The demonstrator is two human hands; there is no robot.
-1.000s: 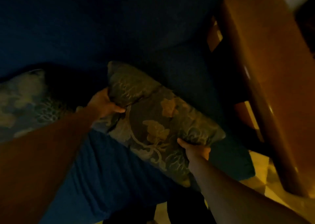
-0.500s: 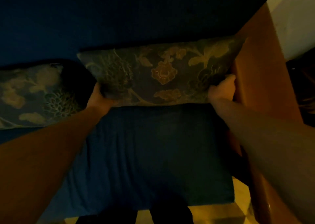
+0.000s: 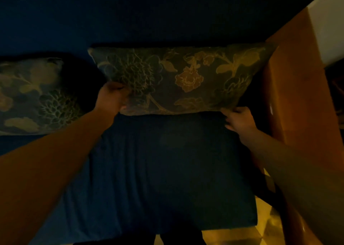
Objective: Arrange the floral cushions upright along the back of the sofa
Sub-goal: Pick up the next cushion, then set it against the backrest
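Two floral cushions were in view on the dark blue sofa [image 3: 167,170]. The nearer floral cushion [image 3: 186,79] stood upright along the sofa's backrest [image 3: 149,17], its lower edge on the rear of the seat and its right end just beside the wooden armrest [image 3: 297,95]. The second floral cushion [image 3: 33,95] leaned against the backrest further to the left, partly cut off by the frame's edge, with a dark gap between the two. Two bare hands were on the nearer cushion, one at each lower corner. The left hand [image 3: 111,99] had its fingers curled around the cushion's lower left corner, pinching the fabric. The right hand [image 3: 238,120] sat at the lower right corner, where the cushion met the seat, its fingers bent and close together; whether they gripped the fabric or only pressed against it could not be told in the dim light. Both forearms reached in from the bottom of the view, over a single wide seat pad covered in the same blue, faintly ribbed fabric as the backrest. One broad wooden armrest, orange-brown and smooth, ran along the right side of the sofa. Beyond it, at the upper right, a pale wall [image 3: 331,30] showed. Below the seat's front edge lay a strip of yellowish tiled floor [image 3: 232,237] with a glossy sheen. The room was very dark, and colours were muted throughout.
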